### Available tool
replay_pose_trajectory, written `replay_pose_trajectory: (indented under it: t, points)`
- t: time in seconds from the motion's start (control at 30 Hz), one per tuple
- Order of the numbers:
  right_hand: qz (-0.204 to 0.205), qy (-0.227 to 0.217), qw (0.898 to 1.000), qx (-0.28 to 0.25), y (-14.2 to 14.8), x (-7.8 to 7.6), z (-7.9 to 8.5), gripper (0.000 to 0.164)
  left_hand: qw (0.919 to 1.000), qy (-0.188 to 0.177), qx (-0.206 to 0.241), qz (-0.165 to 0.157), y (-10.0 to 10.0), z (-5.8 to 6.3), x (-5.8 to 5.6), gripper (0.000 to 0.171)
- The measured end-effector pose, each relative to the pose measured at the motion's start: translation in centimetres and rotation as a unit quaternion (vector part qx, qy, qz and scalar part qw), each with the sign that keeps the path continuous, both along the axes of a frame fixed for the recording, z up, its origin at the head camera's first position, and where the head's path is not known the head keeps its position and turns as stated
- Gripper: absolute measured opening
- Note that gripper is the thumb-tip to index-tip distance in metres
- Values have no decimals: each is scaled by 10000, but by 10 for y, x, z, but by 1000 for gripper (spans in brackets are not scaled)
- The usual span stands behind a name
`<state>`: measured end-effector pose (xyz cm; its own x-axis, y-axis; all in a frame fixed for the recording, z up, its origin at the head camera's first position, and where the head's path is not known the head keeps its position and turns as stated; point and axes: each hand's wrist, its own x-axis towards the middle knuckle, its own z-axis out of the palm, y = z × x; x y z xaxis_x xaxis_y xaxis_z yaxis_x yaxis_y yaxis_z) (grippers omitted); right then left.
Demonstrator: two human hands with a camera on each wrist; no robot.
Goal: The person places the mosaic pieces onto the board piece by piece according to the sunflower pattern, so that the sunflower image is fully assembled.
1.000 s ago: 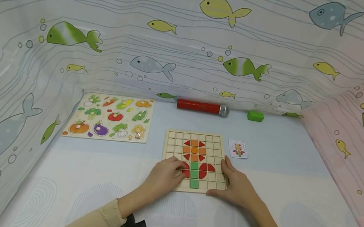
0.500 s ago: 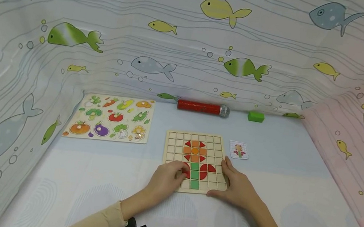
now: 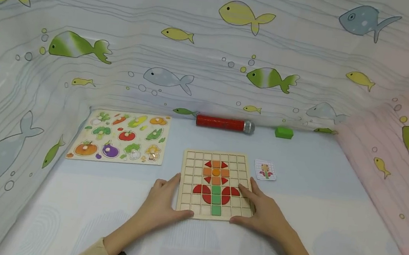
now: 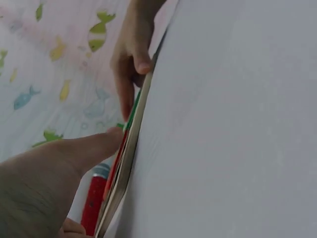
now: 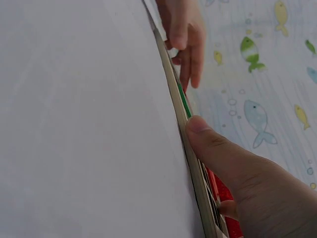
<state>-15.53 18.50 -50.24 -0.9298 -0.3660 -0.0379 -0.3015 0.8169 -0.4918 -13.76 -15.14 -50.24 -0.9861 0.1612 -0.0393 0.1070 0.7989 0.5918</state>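
Note:
A square wooden grid board (image 3: pixel 225 208) lies flat before me, bearing a flower pattern of coloured tiles. Orange squares with an orange circle and red triangles form the flower, above a stem of green squares (image 3: pixel 216 199). Red rounded tiles (image 3: pixel 206 196) sit on both sides of the stem. My left hand (image 3: pixel 160 203) touches the board's front left corner, thumb at the front edge, index finger along the left side. My right hand (image 3: pixel 265 211) rests at the front right corner, one fingertip over the board. Each thumb (image 4: pixel 101 146) lies straight against the edge in the wrist views.
A small picture card (image 3: pixel 265 170) lies to the board's right. Back left is a vegetable peg puzzle (image 3: pixel 118 146). A red microphone (image 3: pixel 224 123) and a green block (image 3: pixel 284 132) lie along the back. A fish-printed sheet (image 3: pixel 205 55) rises behind.
My left hand has left the red tiles on the board's left half and moved left to the board's edge. My right hand stays at its corner, with a finger now over the board.

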Motion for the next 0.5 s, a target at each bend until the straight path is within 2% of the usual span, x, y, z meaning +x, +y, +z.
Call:
replay_pose_trajectory:
  t: [0.1, 0.2, 0.3, 0.4, 0.5]
  points:
    - [54, 37, 10000, 9, -1, -1, 2, 105, 9996, 18, -6, -267, -5, -2, 4, 129]
    - [77, 29, 10000, -14, -1, -2, 2, 101, 9992, 81, 11, -396, -7, -3, 4, 131]
    - [96, 59, 9999, -30, -1, -2, 1, 100, 9991, 92, 40, -418, -9, -3, 3, 131]
    - [-51, 119, 9998, -132, -1, -2, -1, 103, 9990, 96, 95, -418, -9, -4, 3, 131]
    - [-252, 361, 9986, -299, -3, -2, -4, 105, 9989, 104, 166, -431, -9, -6, 4, 131]
